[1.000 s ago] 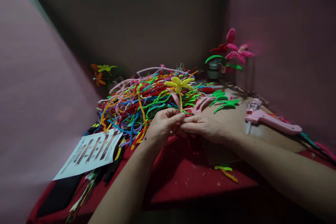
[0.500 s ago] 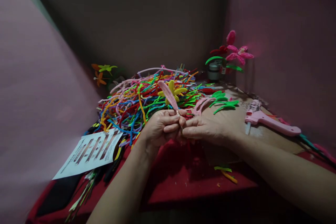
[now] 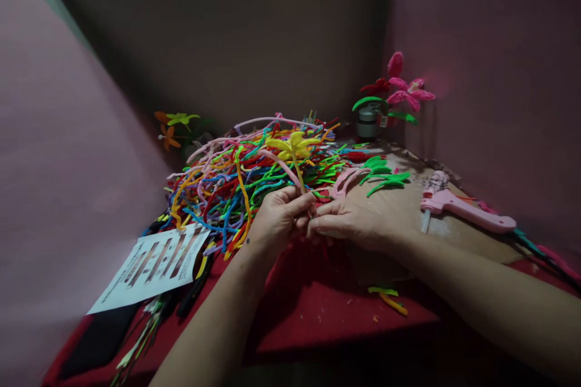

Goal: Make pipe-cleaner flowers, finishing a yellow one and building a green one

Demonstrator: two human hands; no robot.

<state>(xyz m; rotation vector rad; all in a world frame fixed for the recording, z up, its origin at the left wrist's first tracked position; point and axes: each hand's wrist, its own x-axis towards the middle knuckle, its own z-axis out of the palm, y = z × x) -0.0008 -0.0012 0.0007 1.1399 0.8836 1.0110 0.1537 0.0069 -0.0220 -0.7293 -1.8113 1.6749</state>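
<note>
Your left hand (image 3: 281,217) has thumb and fingers pinched narrow on the stem (image 3: 298,174) of a yellow flower (image 3: 294,145), which stands up above your fingertips in front of a heap of coloured fuzzy sticks (image 3: 231,178). A long pink leaf (image 3: 284,164) rises from the same grip and arches toward the left, just below the petals. Your right hand (image 3: 347,222) meets the left one at the fingertips, its fingers bent and close together; what they grasp is hidden, so you cannot tell whether they hold the lower stem. Just beyond your right knuckles lie pink loops (image 3: 345,181), with green leaves (image 3: 385,178) next to them on a tan board (image 3: 402,208). Farther right on that board, a pink glue gun (image 3: 472,211) rests on its side, its clear stick pointing toward you. Closer to you, a yellow-green scrap (image 3: 384,291) and an orange scrap (image 3: 393,305) lie near the edge of the red-covered desk (image 3: 327,332). Left of your left forearm, a printed sheet (image 3: 152,269) partly covers a flat black object (image 3: 97,338)
</note>
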